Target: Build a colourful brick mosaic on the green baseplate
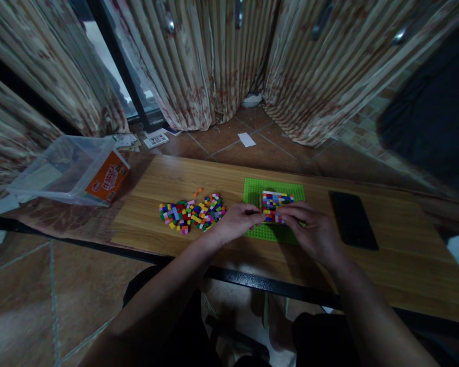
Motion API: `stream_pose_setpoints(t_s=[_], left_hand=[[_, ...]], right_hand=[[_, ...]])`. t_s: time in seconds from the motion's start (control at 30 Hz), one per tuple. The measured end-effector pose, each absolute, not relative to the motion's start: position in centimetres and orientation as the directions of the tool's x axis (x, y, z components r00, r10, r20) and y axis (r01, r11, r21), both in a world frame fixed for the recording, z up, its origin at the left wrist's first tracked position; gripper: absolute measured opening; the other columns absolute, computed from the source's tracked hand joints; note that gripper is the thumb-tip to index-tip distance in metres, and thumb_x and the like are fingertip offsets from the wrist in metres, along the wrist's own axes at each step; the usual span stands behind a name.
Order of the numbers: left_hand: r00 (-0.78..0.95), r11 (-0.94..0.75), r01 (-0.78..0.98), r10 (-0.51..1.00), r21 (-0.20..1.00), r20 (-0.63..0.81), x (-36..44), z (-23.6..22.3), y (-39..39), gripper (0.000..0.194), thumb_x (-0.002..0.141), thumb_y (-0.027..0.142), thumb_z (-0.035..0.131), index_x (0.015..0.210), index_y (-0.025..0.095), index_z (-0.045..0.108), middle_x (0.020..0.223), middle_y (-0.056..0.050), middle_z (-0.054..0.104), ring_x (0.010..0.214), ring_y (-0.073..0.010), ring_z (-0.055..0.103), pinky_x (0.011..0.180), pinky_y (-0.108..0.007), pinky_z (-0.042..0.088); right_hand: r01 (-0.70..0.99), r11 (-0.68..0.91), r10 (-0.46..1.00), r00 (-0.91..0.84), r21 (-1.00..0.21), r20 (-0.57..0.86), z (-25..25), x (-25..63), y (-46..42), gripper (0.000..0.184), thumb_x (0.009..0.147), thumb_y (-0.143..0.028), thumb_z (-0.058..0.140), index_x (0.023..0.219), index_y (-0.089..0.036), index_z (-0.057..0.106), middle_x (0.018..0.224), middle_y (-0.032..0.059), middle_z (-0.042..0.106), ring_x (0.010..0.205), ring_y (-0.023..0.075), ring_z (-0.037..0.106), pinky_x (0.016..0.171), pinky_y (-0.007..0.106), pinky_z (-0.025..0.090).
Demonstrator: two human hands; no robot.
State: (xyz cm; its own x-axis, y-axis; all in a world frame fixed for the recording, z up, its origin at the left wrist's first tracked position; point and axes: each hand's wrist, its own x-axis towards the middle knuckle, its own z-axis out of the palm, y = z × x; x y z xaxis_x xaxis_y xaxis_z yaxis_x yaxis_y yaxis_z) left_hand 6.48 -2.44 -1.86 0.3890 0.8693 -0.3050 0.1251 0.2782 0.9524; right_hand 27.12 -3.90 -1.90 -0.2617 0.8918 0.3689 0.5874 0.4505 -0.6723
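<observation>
Dim light over the table (401,255)!
Beyond it, the curtains (191,66) hang in floral pleats; past its far left corner, there's a pale strip of window (105,56); and here's brown-tiled floor (19,295) before the table and behind.

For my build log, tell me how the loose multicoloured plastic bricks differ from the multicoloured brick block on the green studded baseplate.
The loose multicoloured plastic bricks lie in a spread-out heap; the multicoloured brick block is compact and roughly rectangular.
The loose bricks rest on the brown wooden tabletop; the block stands on the green studded baseplate.
Both mix many colours.
</observation>
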Motion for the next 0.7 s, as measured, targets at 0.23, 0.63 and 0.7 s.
stream_pose_setpoints(t_s=[0.23, 0.63, 0.7], left_hand=[[0.389, 0.279, 0.128, 0.869, 0.952, -0.307, 6.44, -1.83, -2.37, 0.024, 0.079, 0.038, 0.065, 0.080, 0.014, 0.067, 0.063, 0.003, 0.053, 0.058, -0.0087, 0.045, 0.059, -0.025, 0.036], [0.384, 0.296, 0.138, 0.864, 0.945, -0.327, 6.45, -1.60, -2.32, 0.021, 0.079, 0.034, 0.064, 0.079, 0.014, 0.066, 0.064, 0.003, 0.054, 0.057, -0.0087, 0.045, 0.058, -0.025, 0.035], [0.385, 0.297, 0.135, 0.863, 0.945, -0.327, 6.43, -1.59, -2.31, 0.021, 0.079, 0.035, 0.064, 0.079, 0.014, 0.066, 0.063, 0.003, 0.054, 0.057, -0.0087, 0.045, 0.058, -0.024, 0.035]], right_hand=[[0.678, 0.491, 0.866, -0.310, -0.547, 0.393, -2.22, 26.58, -4.03, 0.020, 0.092, -0.027, 0.055, 0.096, -0.026, 0.074, 0.094, 0.0045, 0.073, 0.088, 0.0210, 0.068, 0.080, 0.038, 0.056], [0.712, 0.416, 0.901, -0.240, -0.566, 0.361, -2.53, 26.42, -3.68, 0.011, 0.085, -0.021, 0.059, 0.085, -0.023, 0.069, 0.086, 0.0032, 0.070, 0.080, 0.0207, 0.067, 0.076, 0.038, 0.054], [0.709, 0.420, 0.899, -0.238, -0.566, 0.368, -2.61, 26.46, -3.70, 0.011, 0.085, -0.021, 0.058, 0.083, -0.023, 0.069, 0.086, 0.0036, 0.070, 0.081, 0.0208, 0.067, 0.076, 0.038, 0.054]])
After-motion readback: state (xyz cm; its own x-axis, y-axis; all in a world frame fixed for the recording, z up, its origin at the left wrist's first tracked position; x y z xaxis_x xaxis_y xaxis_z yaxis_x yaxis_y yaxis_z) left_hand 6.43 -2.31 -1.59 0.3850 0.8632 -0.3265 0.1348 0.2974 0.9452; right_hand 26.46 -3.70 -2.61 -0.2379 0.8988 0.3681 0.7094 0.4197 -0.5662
